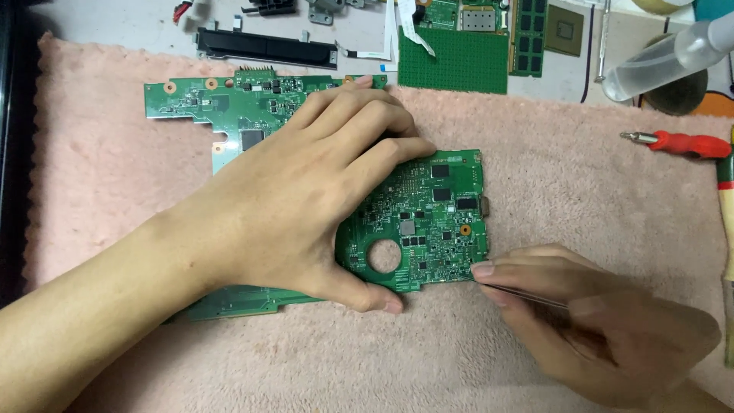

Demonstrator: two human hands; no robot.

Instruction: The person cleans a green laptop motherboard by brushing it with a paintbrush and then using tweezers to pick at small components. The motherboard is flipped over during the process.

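Nearest the lens: right hand [581, 321] at lower right, fingers curled tight and pinched around thin metal tweezers [527, 297], the tool running between thumb and forefinger with its tip at the bottom right edge of the green circuit board [428, 222]. Whether the tip actually touches the board edge is hard to tell, it sits right at it. Left hand [306, 199] comes in from lower left, forearm across the pink towel [581, 199], palm down on the board, fingers spread moderately and gripping it: thumb pressed at the board's lower edge just below the round cut-out hole [384, 256], fingertips bent over the upper middle part. So left hand clamps the board flat, right hand is closed on the tweezers. Board is a long, irregular laptop-type mainboard lying flat on the towel, centre of view, left part reaching toward upper left, right part dense with small black chips and one orange-ringed screw hole [465, 229]. A lower strip of the board shows under the left wrist. On the towel at far right, well apart from the hands: a red-handled screwdriver [680, 143], lying roughly horizontal. Beyond the towel on the grey table [115, 23]: a black plastic bar part [267, 47], a green perforated mat or board [453, 60] with white ribbon cable [401, 27] over it, a memory stick [529, 38], a square chip board [564, 30], and a clear plastic bottle [665, 65] lying tilted at upper right.
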